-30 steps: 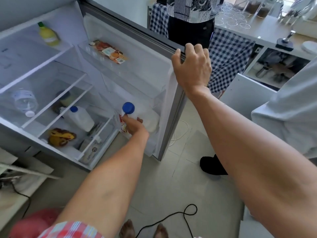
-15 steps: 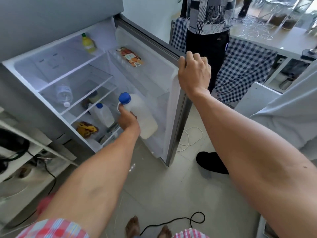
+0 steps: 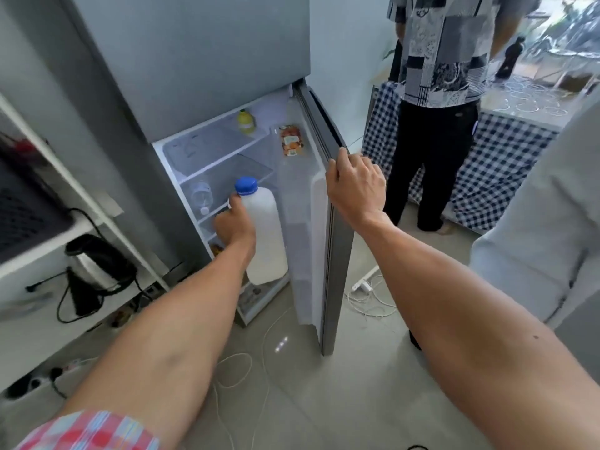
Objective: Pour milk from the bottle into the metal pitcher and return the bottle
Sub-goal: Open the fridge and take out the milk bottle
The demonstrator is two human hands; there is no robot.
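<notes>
My left hand [image 3: 234, 225] grips the handle side of a white milk bottle [image 3: 268, 241] with a blue cap [image 3: 246, 185]. I hold the bottle upright in front of the open fridge compartment [image 3: 214, 147], out of the door shelf. My right hand [image 3: 352, 186] clasps the top edge of the grey fridge door [image 3: 337, 254], which stands partly open. No metal pitcher is in view.
Inside the fridge are a yellow bottle [image 3: 245, 121], a clear bottle [image 3: 202, 196] and a packet [image 3: 291, 141] in the door. A kettle [image 3: 97, 264] sits on white shelving at left. A person [image 3: 441, 108] stands right of the door by a checkered cloth [image 3: 506, 164]. Cables [image 3: 367, 297] lie on the floor.
My left hand has lifted the milk bottle up and out of the lower door shelf. The door has swung further toward shut, and my view has risen and pulled back.
</notes>
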